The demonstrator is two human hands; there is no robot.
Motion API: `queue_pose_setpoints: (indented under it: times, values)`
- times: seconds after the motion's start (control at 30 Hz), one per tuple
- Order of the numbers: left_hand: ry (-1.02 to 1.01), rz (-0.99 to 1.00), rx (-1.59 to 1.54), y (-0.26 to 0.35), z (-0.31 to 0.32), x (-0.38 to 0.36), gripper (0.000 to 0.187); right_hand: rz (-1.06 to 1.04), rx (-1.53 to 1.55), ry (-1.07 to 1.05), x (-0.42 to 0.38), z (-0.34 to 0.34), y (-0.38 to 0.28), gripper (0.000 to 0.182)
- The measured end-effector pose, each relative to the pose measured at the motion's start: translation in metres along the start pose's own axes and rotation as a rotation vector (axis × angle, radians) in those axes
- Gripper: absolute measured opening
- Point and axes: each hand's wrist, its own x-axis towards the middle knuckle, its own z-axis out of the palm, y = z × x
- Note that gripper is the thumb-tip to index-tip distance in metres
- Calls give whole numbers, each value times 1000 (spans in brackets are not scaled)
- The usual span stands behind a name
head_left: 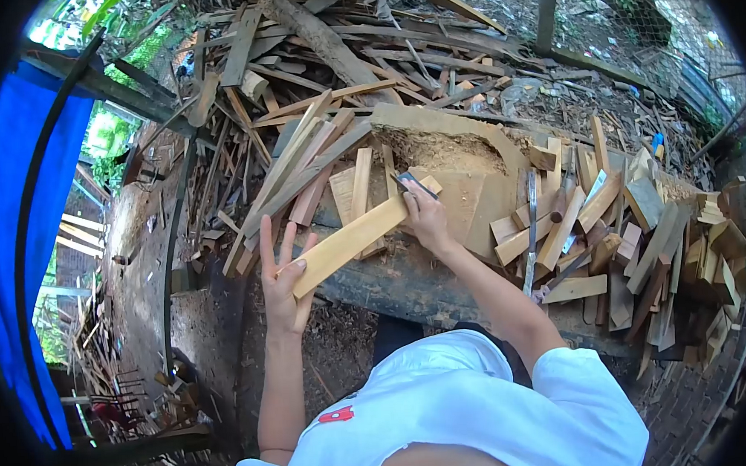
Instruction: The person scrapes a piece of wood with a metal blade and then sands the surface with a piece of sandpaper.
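A pale, smooth wooden board (352, 237) is held slantwise in front of me, above the workbench. My left hand (284, 281) grips its lower left end, thumb on top and one finger beneath, with other fingers stretched out. At the upper right end, my right hand (428, 219) presses a dark piece of sandpaper (406, 182) against the board. The fingers of this hand are closed over the sandpaper, and its far side is partly hidden.
Several wood offcuts (573, 221) crowd the bench's right side, near a long metal tool (531, 232). Sawdust (449, 151) lies in a hollow behind the board. Planks (309, 168) lean at left, and a large scrap pile (336, 56) rises beyond. A blue tarp (34, 211) hangs far left.
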Motion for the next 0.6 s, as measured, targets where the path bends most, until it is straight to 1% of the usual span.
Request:
queue_pose_setpoints:
  times: [0.07,0.1,0.13,0.2,0.23,0.3,0.33,0.37,0.4,0.43,0.47,0.53,0.57,0.6]
  values:
    - [-9,22,4,-2,1,-2,90,-45,24,-21,-8,7,-3,20]
    - [-17,20,-2,-3,1,-1,90,-81,40,-41,-9,3,-22,20]
    - [-18,23,-6,-3,2,2,90,-177,65,-27,-13,-4,-50,21]
    - [-64,3,11,-1,1,0,92,-169,39,-167,-18,-11,-48,32]
    - [-52,-10,10,-1,2,-4,92,-157,41,-179,-18,-15,-40,32]
    - [-70,-38,14,3,4,-3,94,130,124,-139,2,-17,-11,23]
    - [-65,-21,16,4,4,-4,94,114,132,-143,5,-12,10,23]
    - [-63,-15,18,2,5,-5,95,34,-62,-96,5,-1,37,24]
    - [-62,-16,18,1,4,-6,95,-41,-260,-46,5,5,50,26]
    - [-96,12,50,-1,2,-6,95,-1,-207,-218,12,-13,16,28]
    - [-94,12,43,-2,3,-5,95,-3,-213,-223,10,-18,-2,28]
    - [-144,66,100,-1,6,-5,94,-291,-71,-97,-4,-17,-22,28]
    - [-156,47,114,1,7,-6,93,-160,67,-105,-3,-18,-12,28]
    - [-146,50,113,0,5,-6,93,-164,71,-113,2,-19,11,28]
